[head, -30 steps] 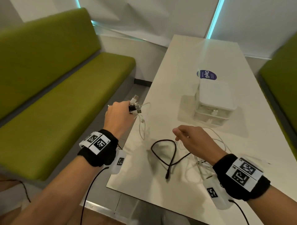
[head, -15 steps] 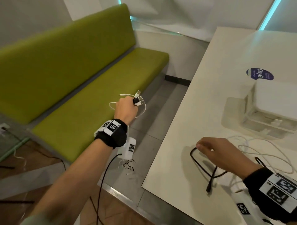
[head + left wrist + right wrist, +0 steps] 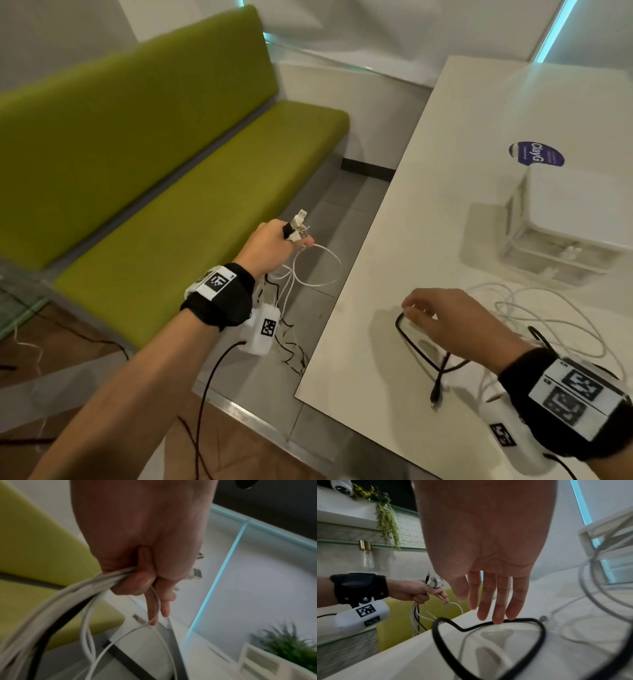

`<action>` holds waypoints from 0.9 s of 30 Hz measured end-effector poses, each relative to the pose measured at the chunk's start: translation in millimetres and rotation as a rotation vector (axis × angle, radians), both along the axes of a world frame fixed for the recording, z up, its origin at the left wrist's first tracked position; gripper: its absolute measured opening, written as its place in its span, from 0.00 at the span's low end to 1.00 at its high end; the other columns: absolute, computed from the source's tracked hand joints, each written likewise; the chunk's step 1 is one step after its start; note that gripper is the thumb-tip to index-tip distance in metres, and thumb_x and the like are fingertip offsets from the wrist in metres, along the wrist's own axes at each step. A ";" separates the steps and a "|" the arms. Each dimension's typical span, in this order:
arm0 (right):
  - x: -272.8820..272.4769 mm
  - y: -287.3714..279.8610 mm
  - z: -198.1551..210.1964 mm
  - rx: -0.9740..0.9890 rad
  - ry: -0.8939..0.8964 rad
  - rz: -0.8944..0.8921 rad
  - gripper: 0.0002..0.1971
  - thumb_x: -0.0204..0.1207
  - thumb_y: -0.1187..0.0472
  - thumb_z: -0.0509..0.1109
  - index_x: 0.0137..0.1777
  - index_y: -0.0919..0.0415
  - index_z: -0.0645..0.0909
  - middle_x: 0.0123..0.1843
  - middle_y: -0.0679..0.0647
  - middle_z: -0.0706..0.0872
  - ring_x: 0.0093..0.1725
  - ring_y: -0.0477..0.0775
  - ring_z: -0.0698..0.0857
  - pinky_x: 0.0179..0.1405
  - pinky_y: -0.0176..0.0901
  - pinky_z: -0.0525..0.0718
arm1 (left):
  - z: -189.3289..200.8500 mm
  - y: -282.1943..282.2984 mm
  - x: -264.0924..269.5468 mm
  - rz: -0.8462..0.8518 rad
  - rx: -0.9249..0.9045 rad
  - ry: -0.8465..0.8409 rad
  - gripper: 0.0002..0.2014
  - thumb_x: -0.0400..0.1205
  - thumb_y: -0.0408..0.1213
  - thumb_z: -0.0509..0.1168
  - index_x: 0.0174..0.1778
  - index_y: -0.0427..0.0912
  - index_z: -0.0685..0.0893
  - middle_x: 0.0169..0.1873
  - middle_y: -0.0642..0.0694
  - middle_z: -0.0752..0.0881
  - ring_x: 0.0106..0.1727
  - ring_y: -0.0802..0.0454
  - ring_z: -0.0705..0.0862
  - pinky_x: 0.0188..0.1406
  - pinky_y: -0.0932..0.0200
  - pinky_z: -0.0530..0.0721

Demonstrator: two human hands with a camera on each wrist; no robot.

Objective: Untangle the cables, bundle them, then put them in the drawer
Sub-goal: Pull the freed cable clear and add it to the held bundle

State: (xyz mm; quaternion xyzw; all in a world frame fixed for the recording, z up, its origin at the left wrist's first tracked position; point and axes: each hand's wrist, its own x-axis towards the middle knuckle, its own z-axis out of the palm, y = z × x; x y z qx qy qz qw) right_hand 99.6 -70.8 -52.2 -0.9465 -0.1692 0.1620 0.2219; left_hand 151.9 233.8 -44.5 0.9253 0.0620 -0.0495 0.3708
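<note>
My left hand is out over the floor beside the table and grips a bunch of cable ends, white ones and one black, with USB plugs sticking up from the fist. Their white strands hang down from the fist. My right hand hovers over the table with straight fingers, fingertips touching a black cable loop. More white cable lies loose behind it. The white drawer unit stands at the right.
The white table has its left edge between my two hands. A green bench runs along the left wall, with tiled floor between it and the table. A blue sticker lies on the table beyond the drawer unit.
My left hand has pulled the bunch of cable ends off the table and out over the floor. My right hand has stayed at the black loop, and the view has turned left.
</note>
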 end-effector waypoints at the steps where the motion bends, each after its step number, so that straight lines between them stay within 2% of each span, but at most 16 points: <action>1: 1.6 6.3 1.4 0.017 -0.014 0.012 0.08 0.83 0.51 0.65 0.55 0.49 0.84 0.44 0.42 0.86 0.46 0.46 0.84 0.52 0.43 0.81 | 2.2 -2.0 -0.6 0.004 -0.022 -0.038 0.09 0.84 0.43 0.66 0.44 0.56 0.92 0.44 0.51 0.91 0.34 0.55 0.82 0.34 0.57 0.79; 3: 4.6 22.9 7.6 0.053 -0.030 0.044 0.11 0.83 0.50 0.65 0.61 0.49 0.83 0.46 0.42 0.86 0.47 0.46 0.84 0.53 0.43 0.80 | 13.0 -6.1 -4.3 0.031 -0.079 -0.109 0.09 0.83 0.44 0.67 0.42 0.55 0.92 0.47 0.46 0.92 0.43 0.49 0.85 0.44 0.52 0.81; 5: 7.7 44.5 13.5 0.105 -0.064 0.089 0.16 0.83 0.50 0.65 0.69 0.49 0.79 0.54 0.45 0.87 0.51 0.49 0.85 0.55 0.44 0.80 | 27.5 -9.1 -8.7 0.034 -0.101 -0.152 0.09 0.84 0.42 0.66 0.43 0.51 0.92 0.44 0.52 0.92 0.52 0.46 0.87 0.52 0.48 0.82; 6: 9.8 56.1 15.4 0.130 -0.086 0.114 0.20 0.83 0.49 0.66 0.73 0.49 0.75 0.59 0.47 0.87 0.53 0.50 0.86 0.56 0.44 0.79 | 34.6 -10.8 -11.0 0.015 -0.101 -0.153 0.10 0.84 0.41 0.65 0.44 0.51 0.92 0.42 0.56 0.92 0.53 0.43 0.87 0.52 0.46 0.83; 8: 15.3 82.2 18.7 0.157 -0.119 0.144 0.29 0.82 0.45 0.66 0.80 0.50 0.66 0.67 0.52 0.83 0.57 0.53 0.85 0.58 0.45 0.80 | 49.3 -14.0 -16.1 -0.050 -0.107 -0.172 0.10 0.85 0.41 0.64 0.45 0.52 0.91 0.37 0.58 0.92 0.44 0.38 0.86 0.40 0.46 0.82; 9: 18.1 95.3 20.5 0.168 -0.116 0.154 0.32 0.81 0.43 0.66 0.82 0.50 0.62 0.69 0.54 0.81 0.59 0.54 0.85 0.60 0.47 0.80 | 55.5 -14.9 -18.6 -0.074 -0.115 -0.189 0.10 0.85 0.42 0.63 0.45 0.51 0.90 0.35 0.56 0.92 0.36 0.38 0.83 0.33 0.51 0.78; 11: 23.5 119.9 23.1 0.193 -0.059 0.198 0.35 0.80 0.41 0.67 0.83 0.51 0.60 0.74 0.54 0.78 0.63 0.55 0.84 0.64 0.49 0.80 | 64.4 -14.8 -22.4 -0.089 -0.153 -0.228 0.11 0.86 0.41 0.62 0.46 0.49 0.90 0.30 0.50 0.91 0.23 0.51 0.75 0.23 0.63 0.70; 12: 25.4 130.0 23.6 0.175 -0.017 0.252 0.34 0.80 0.41 0.66 0.82 0.52 0.63 0.76 0.54 0.77 0.65 0.55 0.82 0.66 0.48 0.77 | 67.5 -14.3 -23.3 -0.083 -0.174 -0.254 0.11 0.87 0.41 0.61 0.46 0.47 0.90 0.27 0.49 0.88 0.19 0.57 0.71 0.20 0.67 0.68; 13: 26.1 137.9 22.9 0.141 0.020 0.311 0.32 0.81 0.41 0.65 0.81 0.54 0.65 0.76 0.54 0.77 0.67 0.55 0.81 0.68 0.47 0.75 | 70.3 -14.4 -24.7 -0.072 -0.192 -0.279 0.12 0.87 0.41 0.60 0.46 0.44 0.90 0.25 0.49 0.85 0.18 0.61 0.69 0.18 0.70 0.66; 15: 25.8 151.3 19.6 0.126 0.048 0.371 0.30 0.81 0.43 0.66 0.80 0.52 0.65 0.74 0.56 0.79 0.69 0.57 0.78 0.67 0.48 0.74 | 74.5 -11.6 -27.6 -0.033 -0.235 -0.330 0.14 0.88 0.42 0.60 0.45 0.42 0.89 0.22 0.49 0.79 0.19 0.62 0.70 0.20 0.71 0.66; 18: 26.1 167.2 17.2 0.231 0.087 0.368 0.25 0.82 0.50 0.68 0.76 0.55 0.66 0.70 0.57 0.82 0.67 0.59 0.81 0.67 0.52 0.78 | 82.3 -5.1 -32.8 0.001 -0.300 -0.395 0.16 0.88 0.45 0.59 0.43 0.42 0.89 0.19 0.53 0.73 0.20 0.60 0.69 0.22 0.67 0.65; 22: 24.8 195.4 25.5 0.385 0.081 0.369 0.21 0.82 0.51 0.67 0.69 0.59 0.67 0.65 0.60 0.84 0.65 0.61 0.83 0.65 0.59 0.80 | 96.8 1.5 -39.5 0.006 -0.368 -0.475 0.16 0.88 0.47 0.59 0.41 0.46 0.87 0.19 0.54 0.70 0.20 0.59 0.65 0.22 0.64 0.63; 25: 24.5 211.0 41.1 0.439 0.000 0.431 0.19 0.84 0.53 0.65 0.69 0.61 0.69 0.61 0.61 0.85 0.59 0.61 0.84 0.59 0.53 0.80 | 107.2 0.6 -42.5 0.016 -0.487 -0.538 0.14 0.88 0.45 0.60 0.39 0.48 0.86 0.20 0.49 0.68 0.20 0.57 0.62 0.20 0.61 0.60; 27: 28.0 216.0 50.4 0.454 -0.017 0.453 0.12 0.86 0.54 0.62 0.62 0.62 0.73 0.55 0.59 0.86 0.54 0.60 0.84 0.52 0.46 0.77 | 114.0 0.0 -44.2 0.036 -0.569 -0.575 0.14 0.88 0.42 0.60 0.40 0.46 0.85 0.21 0.49 0.66 0.20 0.57 0.61 0.18 0.61 0.58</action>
